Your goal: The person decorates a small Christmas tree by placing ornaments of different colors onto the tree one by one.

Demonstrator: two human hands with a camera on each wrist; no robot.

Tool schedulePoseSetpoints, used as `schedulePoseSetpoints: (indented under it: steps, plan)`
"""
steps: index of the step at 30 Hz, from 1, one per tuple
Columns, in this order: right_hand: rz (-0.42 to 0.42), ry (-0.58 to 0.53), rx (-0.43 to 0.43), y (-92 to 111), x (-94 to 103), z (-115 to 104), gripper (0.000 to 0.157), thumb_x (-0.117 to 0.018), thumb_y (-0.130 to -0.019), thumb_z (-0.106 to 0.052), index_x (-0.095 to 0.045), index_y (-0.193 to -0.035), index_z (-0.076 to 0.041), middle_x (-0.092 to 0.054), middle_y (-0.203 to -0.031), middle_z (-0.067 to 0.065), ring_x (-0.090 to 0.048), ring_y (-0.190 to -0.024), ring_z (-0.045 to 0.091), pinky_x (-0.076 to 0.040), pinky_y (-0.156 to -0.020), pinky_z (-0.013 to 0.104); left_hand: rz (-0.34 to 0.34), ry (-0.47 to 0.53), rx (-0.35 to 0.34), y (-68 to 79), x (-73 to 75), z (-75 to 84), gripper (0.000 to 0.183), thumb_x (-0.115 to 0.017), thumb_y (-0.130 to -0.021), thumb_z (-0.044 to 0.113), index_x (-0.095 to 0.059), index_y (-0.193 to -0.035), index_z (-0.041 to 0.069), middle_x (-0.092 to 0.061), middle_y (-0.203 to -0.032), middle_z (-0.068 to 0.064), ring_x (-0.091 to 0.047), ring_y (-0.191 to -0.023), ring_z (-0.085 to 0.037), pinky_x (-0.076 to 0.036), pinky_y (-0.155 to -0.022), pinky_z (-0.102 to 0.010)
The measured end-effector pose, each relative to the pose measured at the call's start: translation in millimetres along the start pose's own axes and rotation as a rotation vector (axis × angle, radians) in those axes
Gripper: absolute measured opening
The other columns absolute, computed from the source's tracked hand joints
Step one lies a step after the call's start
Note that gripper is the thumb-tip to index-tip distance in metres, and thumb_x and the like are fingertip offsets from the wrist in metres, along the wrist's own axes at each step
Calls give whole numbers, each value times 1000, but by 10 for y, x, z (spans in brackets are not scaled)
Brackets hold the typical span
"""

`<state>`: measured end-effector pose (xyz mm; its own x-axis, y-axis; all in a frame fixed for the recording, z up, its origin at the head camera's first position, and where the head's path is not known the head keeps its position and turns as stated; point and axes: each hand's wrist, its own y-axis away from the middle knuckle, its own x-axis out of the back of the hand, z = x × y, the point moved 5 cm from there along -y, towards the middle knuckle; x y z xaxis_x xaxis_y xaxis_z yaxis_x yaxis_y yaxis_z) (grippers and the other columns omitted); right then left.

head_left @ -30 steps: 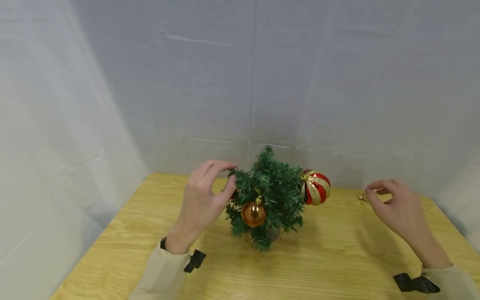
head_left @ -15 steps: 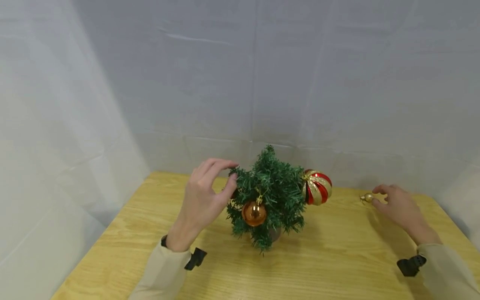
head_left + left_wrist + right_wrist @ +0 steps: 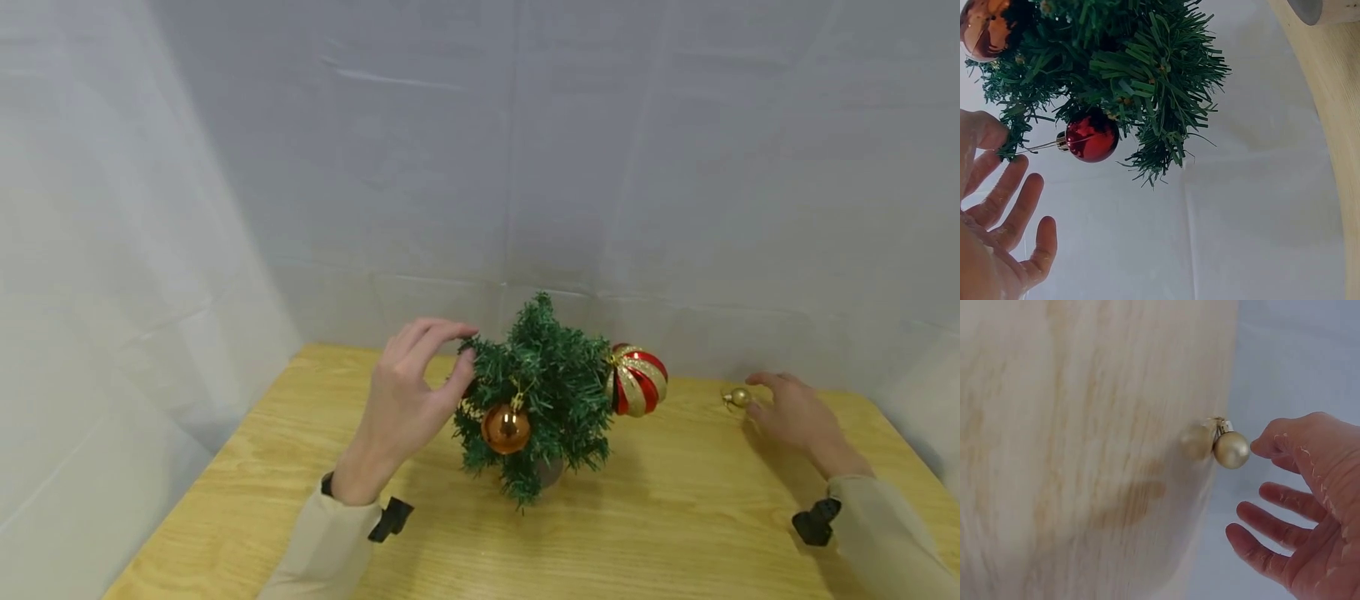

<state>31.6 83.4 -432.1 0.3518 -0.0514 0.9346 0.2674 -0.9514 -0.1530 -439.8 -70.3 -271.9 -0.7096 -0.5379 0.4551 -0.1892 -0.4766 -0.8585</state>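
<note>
A small green Christmas tree [image 3: 547,383] stands on the table. My left hand [image 3: 412,392] pinches the tip of one of its left branches [image 3: 1011,134] between thumb and index finger. A shiny red bauble [image 3: 1092,135] hangs by that branch in the left wrist view, its gold loop reaching towards the fingertips. An orange bauble [image 3: 506,428] hangs on the front, and a red and gold striped bauble [image 3: 636,380] on the right side. Near the far right, a small matte gold bauble [image 3: 1232,450] lies beside my right hand [image 3: 798,421], whose loosely bent fingers hold nothing.
The wooden table [image 3: 637,533] reaches back to a grey-white sheet [image 3: 450,167], which also hangs on the left. The grey base of the tree [image 3: 550,472] shows under the lower branches.
My right hand's thumb and fingers have parted and the hand has shifted slightly, leaving the gold bauble in fuller view. My left hand stays at the branch.
</note>
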Motion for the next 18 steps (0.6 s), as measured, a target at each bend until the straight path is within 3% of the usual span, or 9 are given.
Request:
schedulePoseSetpoints:
  steps: [3, 6, 18]
  plan:
    - [-3, 33, 41, -29, -25, -24, 46, -61, -97, -15, -55, -134, 11, -49, -134, 46, -58, -110, 61, -49, -86, 68, 2, 3, -2, 7, 7, 1, 25, -71, -91, 11, -73, -115, 6, -74, -110, -9, -68, -105, -24, -52, -94, -43]
    - [-15, 57, 71, -61, -36, -53, 45, -60, -97, -15, -56, -135, 10, -50, -136, 43, -56, -114, 60, -48, -89, 68, 7, 0, -3, 11, 13, -1, 25, -71, -91, 11, -73, -115, 6, -73, -109, -10, -68, -104, -24, -52, -94, -44]
    - [-32, 92, 96, -111, -71, -79, 38, -63, -93, -12, -64, -125, 9, -59, -129, 39, -58, -112, 60, -49, -89, 67, 8, -2, -7, 2, 14, 8, 24, -70, -92, 12, -73, -114, 6, -73, -109, -10, -68, -104, -24, -52, -93, -43]
